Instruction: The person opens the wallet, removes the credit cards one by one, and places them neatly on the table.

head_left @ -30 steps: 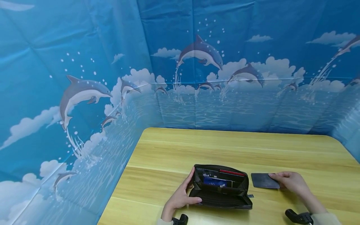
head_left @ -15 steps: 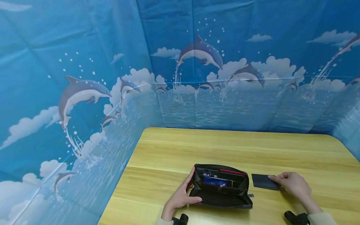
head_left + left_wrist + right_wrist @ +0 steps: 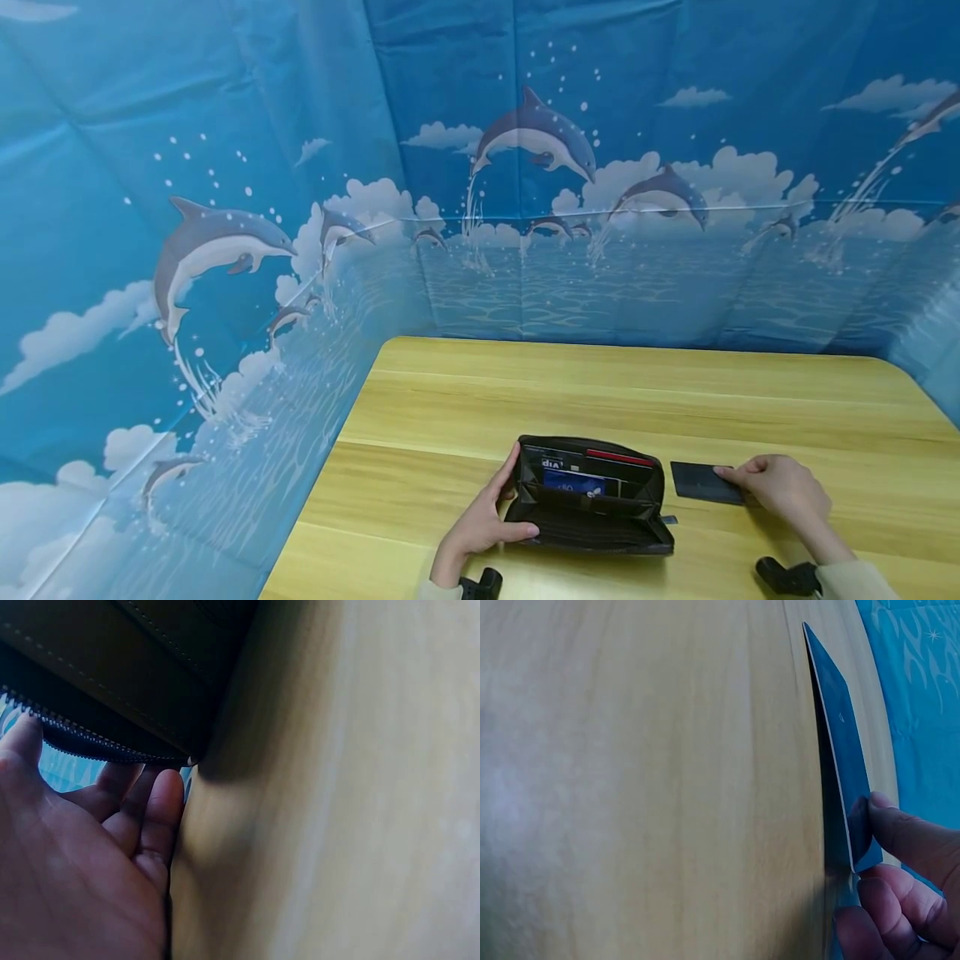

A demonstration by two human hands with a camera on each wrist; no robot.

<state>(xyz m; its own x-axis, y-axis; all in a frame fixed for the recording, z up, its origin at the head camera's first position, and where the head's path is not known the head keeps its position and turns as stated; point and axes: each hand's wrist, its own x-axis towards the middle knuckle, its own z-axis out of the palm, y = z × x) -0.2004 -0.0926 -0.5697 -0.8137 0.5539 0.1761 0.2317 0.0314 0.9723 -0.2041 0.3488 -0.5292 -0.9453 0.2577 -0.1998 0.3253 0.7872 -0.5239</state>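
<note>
An unzipped black long wallet (image 3: 585, 510) lies spread open in the head view, its card slots facing up. Around its left end my left hand (image 3: 486, 518) holds on, thumb on the lower flap and fingers at the upper edge. The left wrist view shows the wallet's zipper edge (image 3: 112, 746) against the fingers of that hand (image 3: 75, 847). To the right of the wallet, my right hand (image 3: 783, 492) pinches a dark card (image 3: 701, 482) at its right end. In the right wrist view the card (image 3: 840, 735) is tilted, one long edge close to the tabletop.
Inside the wallet sit a blue card (image 3: 573, 482), a card marked VIP (image 3: 551, 464) and a red-edged item (image 3: 619, 459). A zipper pull (image 3: 669, 520) sticks out on the wallet's right. The wooden table (image 3: 450, 400) is bordered by a dolphin-print curtain (image 3: 480, 292).
The card in my right hand has changed its tilt and looks darker, and the right wrist has shifted slightly left. My left hand and the wallet have stayed in place.
</note>
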